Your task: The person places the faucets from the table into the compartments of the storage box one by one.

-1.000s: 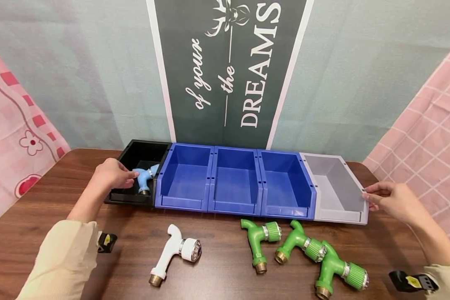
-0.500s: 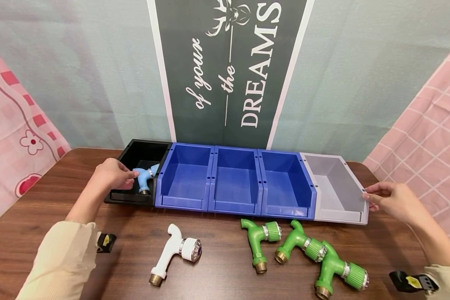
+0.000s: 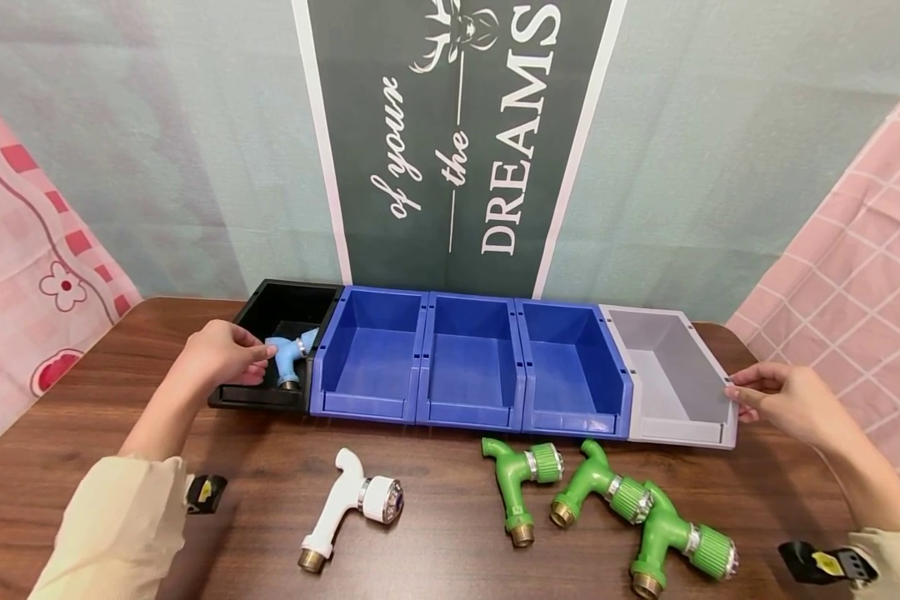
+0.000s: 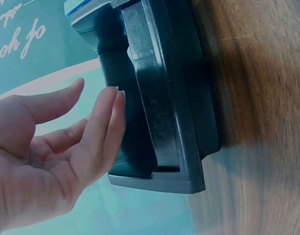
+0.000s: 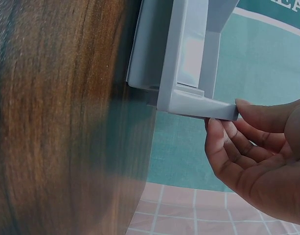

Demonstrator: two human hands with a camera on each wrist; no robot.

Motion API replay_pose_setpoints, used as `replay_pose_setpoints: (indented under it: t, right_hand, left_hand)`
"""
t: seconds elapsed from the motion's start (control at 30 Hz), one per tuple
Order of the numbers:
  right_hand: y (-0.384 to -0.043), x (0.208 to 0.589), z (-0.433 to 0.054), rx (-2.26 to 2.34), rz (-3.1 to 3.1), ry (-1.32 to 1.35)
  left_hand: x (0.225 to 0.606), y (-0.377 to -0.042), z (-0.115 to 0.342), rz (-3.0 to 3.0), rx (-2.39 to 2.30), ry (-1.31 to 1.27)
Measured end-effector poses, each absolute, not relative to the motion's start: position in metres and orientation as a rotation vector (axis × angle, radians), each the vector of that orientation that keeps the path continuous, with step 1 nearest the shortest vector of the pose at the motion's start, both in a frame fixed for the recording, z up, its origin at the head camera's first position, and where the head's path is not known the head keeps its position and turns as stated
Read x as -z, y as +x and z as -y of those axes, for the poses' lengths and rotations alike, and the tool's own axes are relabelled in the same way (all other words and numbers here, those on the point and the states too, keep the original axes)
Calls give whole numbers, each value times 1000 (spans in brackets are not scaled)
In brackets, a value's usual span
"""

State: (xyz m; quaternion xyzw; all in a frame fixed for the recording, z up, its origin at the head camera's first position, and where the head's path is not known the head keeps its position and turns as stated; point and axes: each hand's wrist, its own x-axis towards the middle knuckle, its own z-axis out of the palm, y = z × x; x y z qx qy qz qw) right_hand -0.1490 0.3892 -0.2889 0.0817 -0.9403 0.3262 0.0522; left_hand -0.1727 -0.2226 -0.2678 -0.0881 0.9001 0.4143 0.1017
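Note:
A blue tap (image 3: 287,360) lies in the black bin (image 3: 258,395) at the left end of the row. Over that bin is my left hand (image 3: 223,352), its fingertips beside the tap. In the left wrist view the thumb and fingers (image 4: 104,115) stand apart, and no held object shows between them. At the other end, my right hand (image 3: 791,400) pinches the side rim of the light grey bin (image 3: 658,392). The right wrist view shows the thumb (image 5: 262,115) on top of the rim and the fingers curled below.
Three blue bins (image 3: 468,400) join the black and grey ones. In front, a white tap (image 3: 340,500) lies on the wooden table (image 3: 420,550). Right of it lie three green taps (image 3: 512,483), two of them touching. A printed cloth (image 3: 450,167) hangs behind.
My left hand and forearm have shifted slightly left and toward me. My right hand keeps its place on the grey bin, and the taps have not moved noticeably.

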Motion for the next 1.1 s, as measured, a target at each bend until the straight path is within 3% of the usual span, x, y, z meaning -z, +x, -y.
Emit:
replay_pose_setpoints:
  t: [1.1]
  right_hand:
    - [-149,291,-392,-1025,2829,264]
  left_hand:
    - [277,-138,203,-2724,-1236,-35]
